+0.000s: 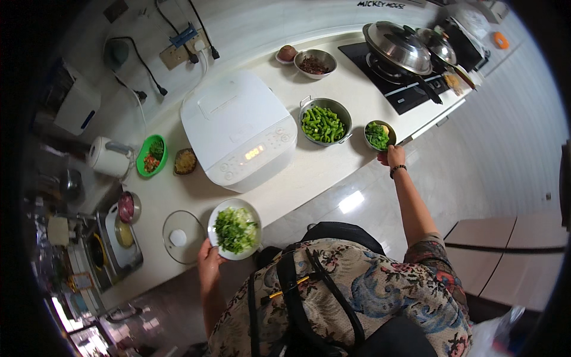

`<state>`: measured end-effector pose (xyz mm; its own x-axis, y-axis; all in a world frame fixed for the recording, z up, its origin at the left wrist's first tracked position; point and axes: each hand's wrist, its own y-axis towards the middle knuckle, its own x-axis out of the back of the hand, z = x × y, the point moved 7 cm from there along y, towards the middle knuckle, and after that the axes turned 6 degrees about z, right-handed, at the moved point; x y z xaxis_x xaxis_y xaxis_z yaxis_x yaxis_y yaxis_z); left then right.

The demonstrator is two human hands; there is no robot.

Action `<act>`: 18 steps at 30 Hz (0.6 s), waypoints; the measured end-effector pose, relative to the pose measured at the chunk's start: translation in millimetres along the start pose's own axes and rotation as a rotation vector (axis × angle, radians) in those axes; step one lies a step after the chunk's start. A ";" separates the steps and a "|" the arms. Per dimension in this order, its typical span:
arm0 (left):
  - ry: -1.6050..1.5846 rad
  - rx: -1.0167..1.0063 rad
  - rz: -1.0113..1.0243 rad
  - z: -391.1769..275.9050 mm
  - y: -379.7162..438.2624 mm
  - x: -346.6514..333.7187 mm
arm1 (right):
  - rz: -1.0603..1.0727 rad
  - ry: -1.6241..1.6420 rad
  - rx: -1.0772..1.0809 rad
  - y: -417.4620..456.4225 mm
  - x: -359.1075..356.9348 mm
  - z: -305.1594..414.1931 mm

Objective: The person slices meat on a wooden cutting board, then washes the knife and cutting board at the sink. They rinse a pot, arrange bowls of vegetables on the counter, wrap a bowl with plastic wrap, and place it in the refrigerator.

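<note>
My left hand (210,259) grips the rim of a white plate (257,245) heaped with chopped greens (235,230), held beside a glass lid (178,237). At the counter's front edge, my right hand (393,156) is closed on the rim of a small metal bowl (368,142) with green leaves (377,136) and something pale orange inside. Between the hands, further back, stand a white rice cooker (241,129) with a lit display and a metal pot with handles, full of cut green peppers (324,124).
Behind are a metal bowl of dark reddish food (315,64), a stove (401,96) and a lidded wok (397,47). To the left are a green basket (151,156), a brown bowl (185,161), an electric kettle (107,156), a bowl of raw meat (126,208) and a sink (107,272).
</note>
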<state>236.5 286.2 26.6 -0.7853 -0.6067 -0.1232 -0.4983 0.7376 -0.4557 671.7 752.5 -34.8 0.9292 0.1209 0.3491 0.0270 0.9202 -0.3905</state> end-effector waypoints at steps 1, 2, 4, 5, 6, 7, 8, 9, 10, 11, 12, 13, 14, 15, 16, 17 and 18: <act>-0.015 -0.022 0.024 17.7 4.2 -13.9 | 0.003 0.040 0.048 19.2 -2.6 -5.5; -0.029 0.035 0.033 29.3 5.3 -32.1 | 0.058 0.041 0.033 33.6 -6.7 -0.9; -0.020 0.094 0.061 38.1 8.1 -68.5 | 0.184 0.154 -0.023 57.0 -17.7 4.9; -0.003 0.106 0.078 38.2 10.2 -88.5 | 0.242 0.149 -0.006 65.6 -20.9 8.5; 0.028 0.132 0.092 34.3 11.4 -106.4 | 0.284 0.230 -0.024 64.2 -32.2 14.7; -0.019 0.080 0.111 32.8 15.8 -125.1 | 0.310 0.322 -0.019 58.1 -38.1 21.3; -0.012 0.068 0.140 38.0 22.0 -135.1 | 0.432 0.325 -0.111 58.3 -52.0 7.8; -0.014 0.076 0.175 43.3 29.4 -148.7 | 0.543 0.312 -0.218 58.3 -56.6 -5.9; -0.027 0.061 0.172 50.6 37.1 -156.5 | 0.582 0.282 -0.236 34.0 -71.7 3.2; -0.043 0.044 0.170 58.0 48.9 -163.4 | 0.619 0.249 -0.250 -3.2 -92.4 22.6; -0.037 0.059 0.217 66.5 62.0 -174.5 | 0.684 0.293 -0.258 -23.5 -102.9 31.1; -0.014 0.058 0.218 65.4 69.4 -188.7 | 0.750 0.344 -0.269 -35.2 -113.1 35.8; -0.035 0.045 0.233 63.1 76.7 -203.4 | 0.822 0.402 -0.277 -29.0 -128.9 33.5; -0.051 0.035 0.244 59.4 82.4 -216.2 | 0.898 0.464 -0.289 -22.0 -145.6 31.8; -0.026 0.043 0.250 61.0 89.4 -225.6 | 0.851 0.427 -0.205 -17.6 -150.2 38.9; -0.003 0.052 0.255 62.0 96.1 -233.6 | 0.807 0.437 -0.250 -13.1 -158.0 42.5; -0.009 0.070 0.245 61.5 99.9 -240.0 | 0.794 0.455 -0.243 -13.0 -168.4 48.3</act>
<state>397.7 487.3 -43.5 -0.8761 -0.4149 -0.2456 -0.2660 0.8408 -0.4714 497.1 738.2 -47.4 0.7621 0.4744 -0.4407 -0.6466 0.5221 -0.5562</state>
